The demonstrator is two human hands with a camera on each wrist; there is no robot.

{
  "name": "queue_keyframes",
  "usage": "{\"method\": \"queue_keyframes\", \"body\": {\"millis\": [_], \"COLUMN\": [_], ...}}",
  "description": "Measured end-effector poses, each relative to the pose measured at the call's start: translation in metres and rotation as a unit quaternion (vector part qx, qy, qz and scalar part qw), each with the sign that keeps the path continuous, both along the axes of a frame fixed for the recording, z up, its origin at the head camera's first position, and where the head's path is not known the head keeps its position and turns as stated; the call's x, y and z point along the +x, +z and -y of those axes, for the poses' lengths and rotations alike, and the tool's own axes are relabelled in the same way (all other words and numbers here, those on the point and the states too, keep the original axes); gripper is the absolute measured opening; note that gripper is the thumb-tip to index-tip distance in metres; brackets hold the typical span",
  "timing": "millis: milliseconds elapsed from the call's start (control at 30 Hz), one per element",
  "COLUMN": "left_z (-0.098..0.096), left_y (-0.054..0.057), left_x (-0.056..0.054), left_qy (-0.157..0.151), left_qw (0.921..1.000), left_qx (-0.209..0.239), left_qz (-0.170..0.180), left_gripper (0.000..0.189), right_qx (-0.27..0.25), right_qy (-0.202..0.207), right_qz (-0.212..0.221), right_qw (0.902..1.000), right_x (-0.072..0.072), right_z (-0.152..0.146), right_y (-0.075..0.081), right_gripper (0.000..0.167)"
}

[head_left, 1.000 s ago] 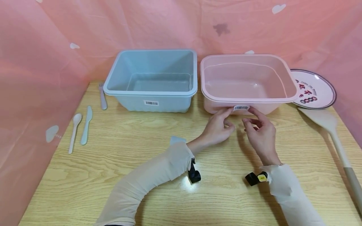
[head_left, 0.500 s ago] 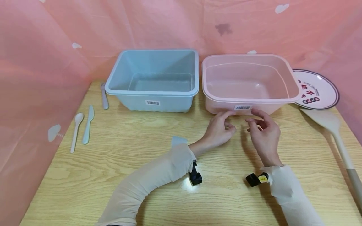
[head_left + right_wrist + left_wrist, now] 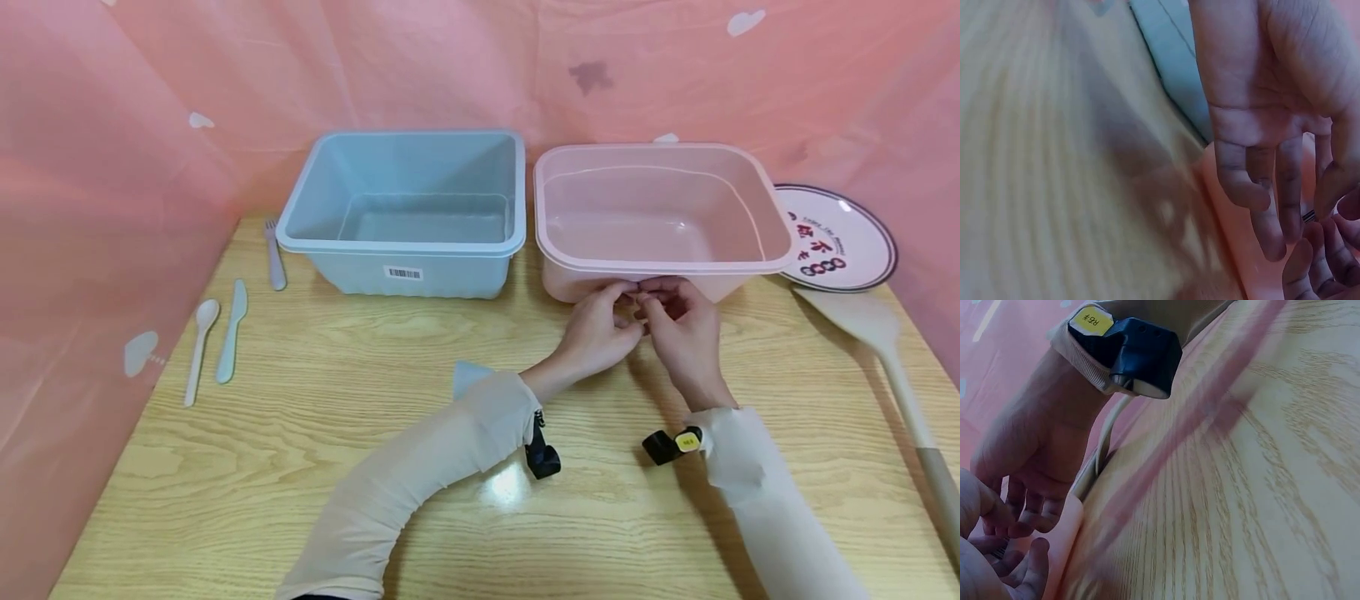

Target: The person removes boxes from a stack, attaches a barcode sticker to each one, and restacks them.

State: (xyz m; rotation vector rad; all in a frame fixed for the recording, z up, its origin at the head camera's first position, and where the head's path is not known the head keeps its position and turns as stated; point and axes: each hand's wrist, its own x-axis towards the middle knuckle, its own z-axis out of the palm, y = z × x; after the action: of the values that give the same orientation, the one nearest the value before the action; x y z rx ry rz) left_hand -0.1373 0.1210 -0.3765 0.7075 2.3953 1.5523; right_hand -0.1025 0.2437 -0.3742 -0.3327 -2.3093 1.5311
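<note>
In the head view my left hand [image 3: 596, 333] and right hand [image 3: 684, 337] meet at the front wall of a pink plastic basin [image 3: 566, 282]. Their thumbs and index fingers come together over the white barcode label, which the fingers hide from above. A small striped bit of the barcode label [image 3: 1309, 217] shows between the fingertips in the right wrist view. My left hand [image 3: 997, 565] and right hand [image 3: 1035, 462] face each other in the left wrist view, other fingers loosely bent. Whether either hand pinches the label, I cannot tell.
A blue basin [image 3: 337, 271] with its own barcode label stands to the left. Farther left lie a fork [image 3: 276, 260], a knife [image 3: 232, 333] and a spoon [image 3: 199, 350]. A patterned plate [image 3: 862, 242] and a long-handled spatula [image 3: 862, 321] are at the right. A bluish piece [image 3: 468, 377] lies near my left sleeve.
My hands were apart at either side of the visible barcode label, and drew back slightly. Now both have moved inward, fingertips together over it, covering it in the head view.
</note>
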Motion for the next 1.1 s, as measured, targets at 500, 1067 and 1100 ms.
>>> {"method": "queue_keyframes", "body": {"millis": [500,1067,1100], "left_z": [0.002,0.004,0.004], "left_y": [-0.006,-0.011,-0.011], "left_x": [-0.006,-0.008,-0.007], "left_qy": [0.015,0.019,0.017], "left_qw": [0.9998,0.9987,0.9989], "left_qx": [-0.001,-0.026,-0.021], "left_qz": [0.013,0.038,0.038], "left_gripper": [0.041,0.045,0.045], "right_qx": [-0.043,-0.049,-0.044], "right_qy": [0.036,0.040,0.043], "right_qz": [0.015,0.033,0.035], "right_qw": [0.9983,0.9974,0.9975], "right_x": [-0.004,-0.003,-0.002], "right_z": [-0.009,-0.009,-0.009], "right_y": [-0.007,-0.009,-0.009], "right_gripper": [0.016,0.016,0.018]}}
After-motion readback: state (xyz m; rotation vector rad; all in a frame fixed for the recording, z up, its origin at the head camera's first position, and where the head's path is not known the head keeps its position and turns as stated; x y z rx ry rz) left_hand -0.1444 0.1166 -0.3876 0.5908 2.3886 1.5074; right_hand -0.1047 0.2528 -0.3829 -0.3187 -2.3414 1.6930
